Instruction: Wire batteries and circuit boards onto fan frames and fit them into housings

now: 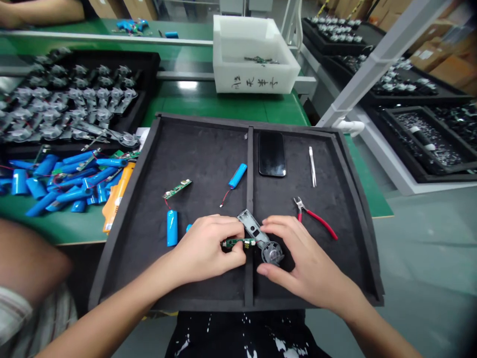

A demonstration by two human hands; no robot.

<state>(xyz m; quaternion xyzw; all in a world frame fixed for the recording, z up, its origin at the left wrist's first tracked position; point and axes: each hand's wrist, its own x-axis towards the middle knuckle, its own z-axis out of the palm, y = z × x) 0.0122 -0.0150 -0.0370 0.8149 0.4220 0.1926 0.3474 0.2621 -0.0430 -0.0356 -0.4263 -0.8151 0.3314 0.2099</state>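
Head view: the left hand (pixel 210 246) pinches a small green circuit board (pixel 238 243) between thumb and fingers, just left of a gray plastic case (pixel 253 226) with a round end. The case lies at a slant across the divider (pixel 250 169) of a black tray (pixel 208 149), its round end towards the person and to the right. The right hand (pixel 301 253) curves about that end, thumb and fingers well apart (whether they grip it, I cannot tell).

In the left compartment, a blue battery (pixel 237 176) with a red lead rests near the divider; farther left, another battery (pixel 172 228) is wired to a second board (pixel 178 189). A bit of blue (pixel 189 227) shows beside the left hand, mostly hidden. The right compartment holds a black phone (pixel 272 154), tweezers (pixel 312 166) and red-handled cutters (pixel 320 223), the last just beyond the right hand.

Outside the tray, to the left, many blue batteries (pixel 70 184) are heaped on the green table (pixel 179 102), before rows of gray parts (pixel 48 117). A white box (pixel 253 82) with handwriting stands beyond the tray, and another person's arm (pixel 48 15) shows at upper left.
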